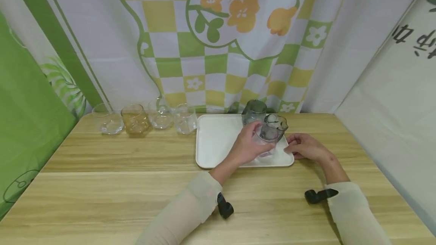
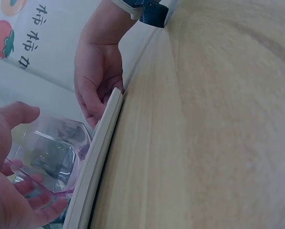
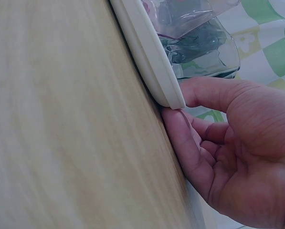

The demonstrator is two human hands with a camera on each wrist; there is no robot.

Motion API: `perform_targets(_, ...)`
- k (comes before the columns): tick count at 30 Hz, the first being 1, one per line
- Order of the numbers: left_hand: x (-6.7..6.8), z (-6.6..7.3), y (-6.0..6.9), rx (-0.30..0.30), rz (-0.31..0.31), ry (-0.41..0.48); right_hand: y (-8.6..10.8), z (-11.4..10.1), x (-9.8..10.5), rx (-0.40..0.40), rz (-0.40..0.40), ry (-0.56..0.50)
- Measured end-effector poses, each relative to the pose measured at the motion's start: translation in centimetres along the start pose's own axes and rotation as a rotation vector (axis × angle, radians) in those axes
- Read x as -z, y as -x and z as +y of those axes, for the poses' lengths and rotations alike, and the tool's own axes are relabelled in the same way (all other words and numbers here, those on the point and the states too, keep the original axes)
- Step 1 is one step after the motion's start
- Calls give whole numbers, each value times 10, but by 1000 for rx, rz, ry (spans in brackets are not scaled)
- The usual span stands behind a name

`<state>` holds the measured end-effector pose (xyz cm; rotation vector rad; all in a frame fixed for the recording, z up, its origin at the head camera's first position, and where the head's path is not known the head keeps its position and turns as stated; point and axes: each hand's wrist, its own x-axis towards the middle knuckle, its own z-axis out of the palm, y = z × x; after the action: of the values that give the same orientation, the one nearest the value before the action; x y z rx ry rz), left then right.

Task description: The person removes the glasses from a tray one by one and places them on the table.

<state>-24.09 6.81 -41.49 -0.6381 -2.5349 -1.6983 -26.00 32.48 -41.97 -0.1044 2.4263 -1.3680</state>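
Tumbler of clear, pink-tinted glass, and the left hand wraps it, at the right end of the white rectangular tray; the right hand, just rightward, pinches the rim!

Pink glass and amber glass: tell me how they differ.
The pink glass has a faint pink tint; the amber glass is brownish yellow. The left hand is around the pink glass; the amber glass stands untouched on the table. Both are see-through.
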Motion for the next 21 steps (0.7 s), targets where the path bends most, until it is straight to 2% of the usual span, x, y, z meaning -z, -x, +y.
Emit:
perform_targets(12, 5, 3, 3, 20, 6, 19, 0, 0, -2, -2, 5, 6)
perform_targets(21, 25, 14, 7, -12, 39, -16, 1, -1, -2, 8, 9, 4)
